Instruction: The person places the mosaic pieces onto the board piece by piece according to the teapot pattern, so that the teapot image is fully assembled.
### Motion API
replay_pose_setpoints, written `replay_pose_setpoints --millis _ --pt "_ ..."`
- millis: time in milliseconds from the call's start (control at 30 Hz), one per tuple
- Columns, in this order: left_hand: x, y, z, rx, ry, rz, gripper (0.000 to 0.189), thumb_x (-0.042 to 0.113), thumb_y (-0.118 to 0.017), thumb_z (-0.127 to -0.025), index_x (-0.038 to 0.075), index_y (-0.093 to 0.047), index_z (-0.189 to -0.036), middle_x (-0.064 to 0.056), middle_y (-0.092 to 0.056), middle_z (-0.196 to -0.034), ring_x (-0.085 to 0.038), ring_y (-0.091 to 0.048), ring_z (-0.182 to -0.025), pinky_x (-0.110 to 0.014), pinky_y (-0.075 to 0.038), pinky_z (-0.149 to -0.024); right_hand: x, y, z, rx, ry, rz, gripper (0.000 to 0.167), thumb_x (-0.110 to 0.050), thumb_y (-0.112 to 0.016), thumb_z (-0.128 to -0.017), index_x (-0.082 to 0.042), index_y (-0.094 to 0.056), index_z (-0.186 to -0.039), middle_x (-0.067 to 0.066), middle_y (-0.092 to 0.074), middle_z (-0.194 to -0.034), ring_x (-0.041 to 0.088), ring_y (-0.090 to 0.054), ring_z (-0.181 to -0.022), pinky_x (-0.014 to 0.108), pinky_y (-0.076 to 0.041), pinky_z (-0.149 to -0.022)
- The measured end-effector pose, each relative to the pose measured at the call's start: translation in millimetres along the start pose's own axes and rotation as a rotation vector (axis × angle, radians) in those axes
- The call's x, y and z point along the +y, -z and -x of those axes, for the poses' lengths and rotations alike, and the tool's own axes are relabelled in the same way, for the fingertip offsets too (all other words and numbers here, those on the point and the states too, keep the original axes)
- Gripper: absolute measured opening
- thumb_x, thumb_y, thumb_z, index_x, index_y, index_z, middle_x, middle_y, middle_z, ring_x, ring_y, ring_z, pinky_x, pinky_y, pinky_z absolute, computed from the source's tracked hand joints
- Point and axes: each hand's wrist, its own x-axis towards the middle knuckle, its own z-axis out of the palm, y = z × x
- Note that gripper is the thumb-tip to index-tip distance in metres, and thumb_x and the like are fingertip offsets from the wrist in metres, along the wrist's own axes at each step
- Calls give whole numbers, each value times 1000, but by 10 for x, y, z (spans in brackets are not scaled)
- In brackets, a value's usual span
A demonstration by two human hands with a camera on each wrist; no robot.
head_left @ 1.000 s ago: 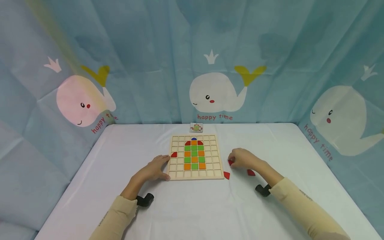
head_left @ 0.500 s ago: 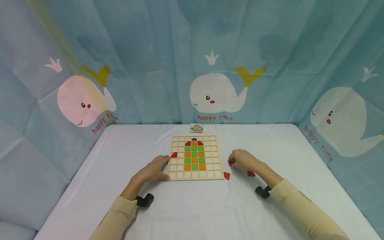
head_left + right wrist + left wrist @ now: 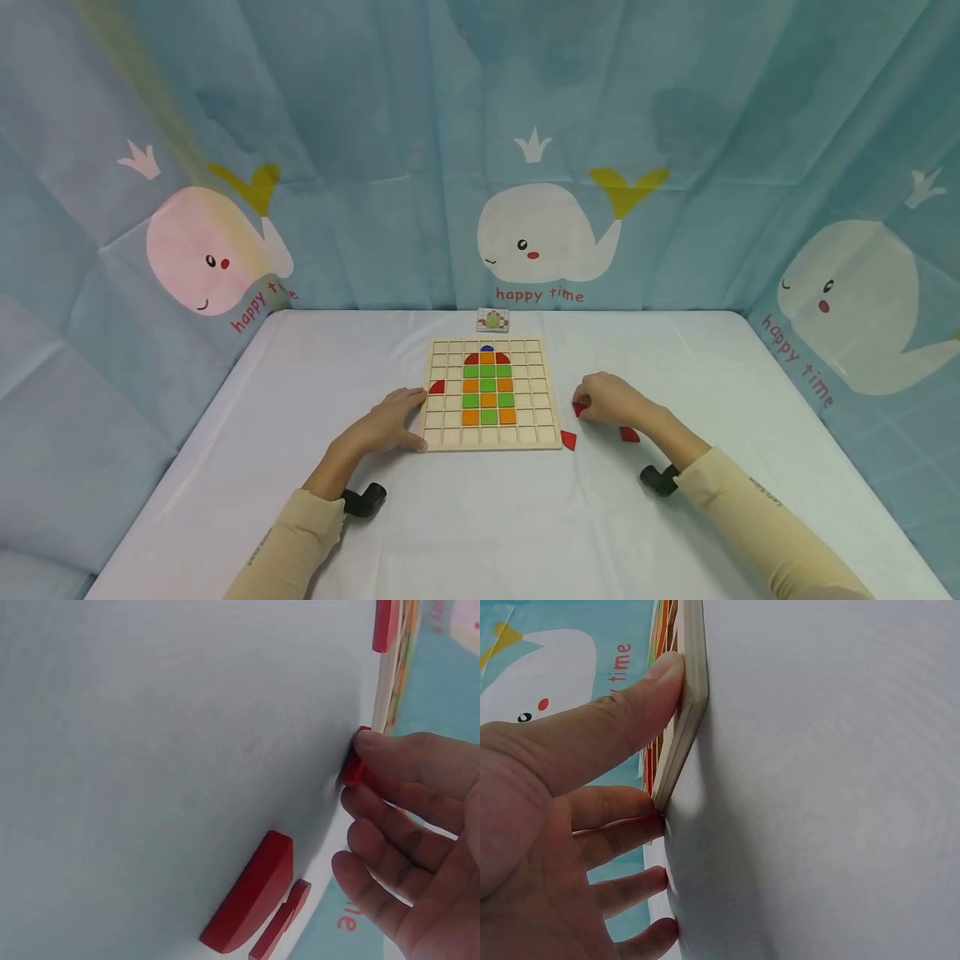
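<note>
The wooden grid board [image 3: 534,417] lies flat on the white table, with a pattern of green and orange squares, red quarter circles and a blue half circle at the top. A separate red quarter circle [image 3: 437,387] sits near its left edge. My left hand [image 3: 390,421] rests at the board's left side, fingers spread; in the left wrist view the thumb [image 3: 630,712] touches the edge near a corner. To the right of the board my right hand [image 3: 609,397] pinches a red quarter-circle tile [image 3: 354,763] between thumb and forefinger, low over the cloth.
One loose red tile [image 3: 569,440] lies by the board's front right corner. Beneath the right wrist is another red tile [image 3: 629,434]; the right wrist view shows two red tiles [image 3: 251,896] there. A small pattern card [image 3: 492,320] is behind the board, before a whale-print curtain [image 3: 390,242].
Hands, board and tiles keep their places relative to one another. The whole head view has shifted very slightly.
</note>
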Motion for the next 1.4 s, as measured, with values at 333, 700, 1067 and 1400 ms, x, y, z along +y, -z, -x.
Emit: replay_pose_setpoints --millis 333,700,1067,1400 --pt "-16 -24 -12 6 -1 -6 92 23 -85 -73 0 -37 -148 -18 -35 -156 -40 -24 -147 -59 -26 -116 -24 32 -67 5 -39 -71 21 -12 -77 -81 -4 -75 -101 2 -67 -87 15 -54 -75 28 -53 -71" --pt "-26 -13 -39 1 10 -4 93 24 -85 -73 2 -36 -149 -16 -33 -157 -40 -21 -148 -60 -24 -116 -195 134 -236 42 47 -62 21 -13 -75 -81 -4 -76 -100 2 -65 -84 14 -52 -75 27 -50 -70" --pt "-31 -39 -38 4 22 -2 94 25 -85 -72 3 -37 -149 -15 -34 -157 -38 -23 -148 -60 -27 -116 -471 154 -436 58 103 -68 20 -16 -75 -83 -5 -75 -100 3 -66 -87 15 -53 -78 30 -50 -76" --pt "0 -22 -35 4 42 -8 95 25 -86 -71 4 -37 -149 -15 -35 -157 -39 -23 -147 -61 -27 -115 -733 169 -587 86 200 -40 17 -15 -73 -86 -5 -75 -100 4 -65 -86 14 -51 -76 27 -48 -72"
